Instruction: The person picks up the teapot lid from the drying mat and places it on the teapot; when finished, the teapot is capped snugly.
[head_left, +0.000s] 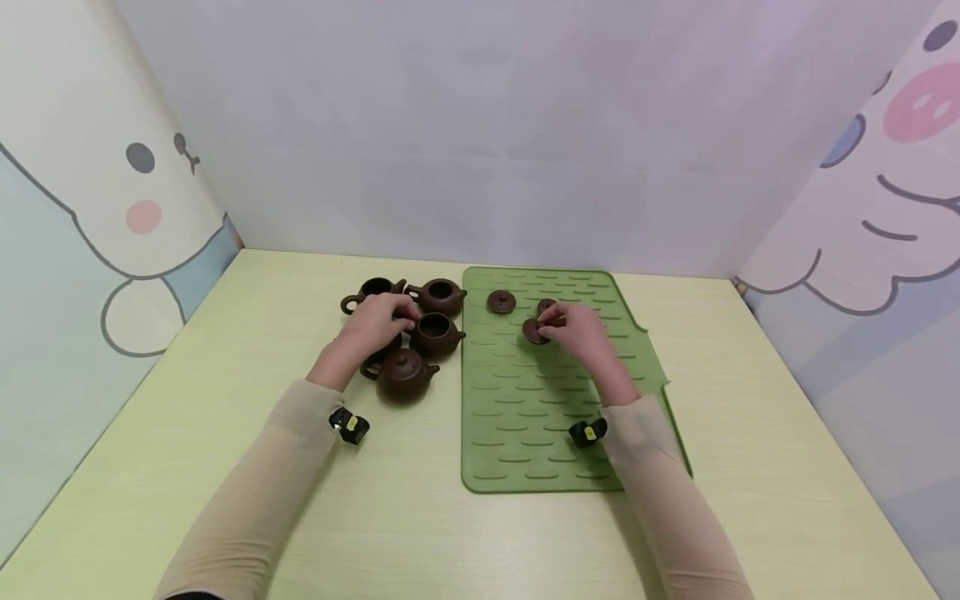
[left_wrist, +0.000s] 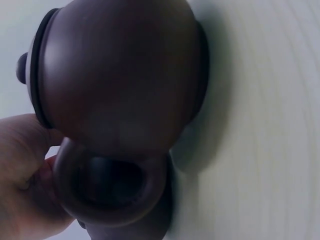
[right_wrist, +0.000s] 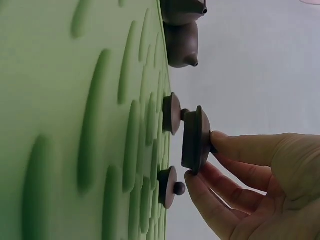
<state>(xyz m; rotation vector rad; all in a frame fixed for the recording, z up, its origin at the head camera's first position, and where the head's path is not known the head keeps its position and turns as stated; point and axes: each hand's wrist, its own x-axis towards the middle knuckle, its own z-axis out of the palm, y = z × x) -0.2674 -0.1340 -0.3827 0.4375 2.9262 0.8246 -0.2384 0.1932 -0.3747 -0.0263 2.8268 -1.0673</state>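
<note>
Here's the right hand (right_wrist: 265, 185), fingers and thumb pinching a dark brown, matte round lid (right_wrist: 196, 142); overhead it seems to lie on the ribbed green mat (head_left: 517, 450), but the right wrist view shows it raised clear, two matching lids (head_left: 501, 302) resting below. The mat lies on a pale wood-grained table (head_left: 390, 517) between cartoon-printed side walls (head_left: 142, 208). Across on the left, the left hand (head_left: 371, 321) is among round, dark brown open teapots (head_left: 438, 296); a lidded brown teapot (head_left: 403, 383) blocks its wrist view, so I cannot tell its grip.
</note>
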